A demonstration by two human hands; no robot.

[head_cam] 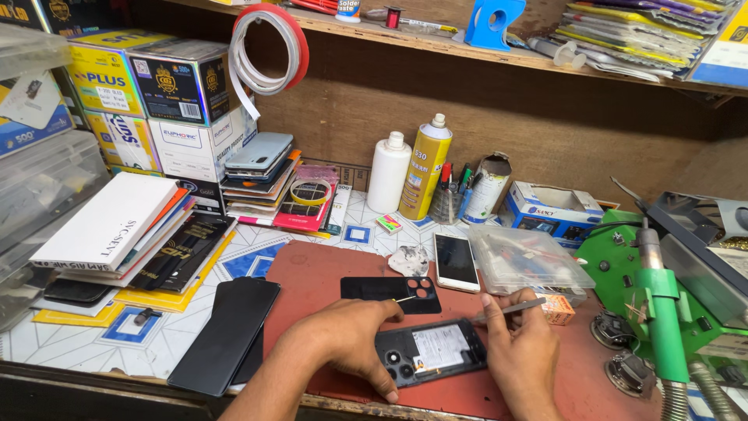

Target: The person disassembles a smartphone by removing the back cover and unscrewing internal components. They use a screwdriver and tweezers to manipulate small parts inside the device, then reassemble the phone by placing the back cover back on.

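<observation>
two hands at near edge: left hand (351, 337), right hand (523, 351). one opened phone (431, 351). one black back cover (391, 294). one white-framed phone (456, 262). one white bottle (388, 172), one yellow spray can (425, 167). one clear plastic box (528, 259). one tape roll (269, 50) far left.

Rubber work mat (327, 269): flat, brick red. Bench (70, 343) covering: white, grey geometric lines, blue squares. Opened phone body (430, 352): black frame, white battery label. Separate back cover (389, 294): black plastic. Spray can (425, 168): yellow metal, white cap. Plastic bottle (388, 171): white. Tape dispenser (491, 19): blue. Repair fixture (662, 304): bright green. Smartphone (456, 261): white bezel, black screen.
</observation>
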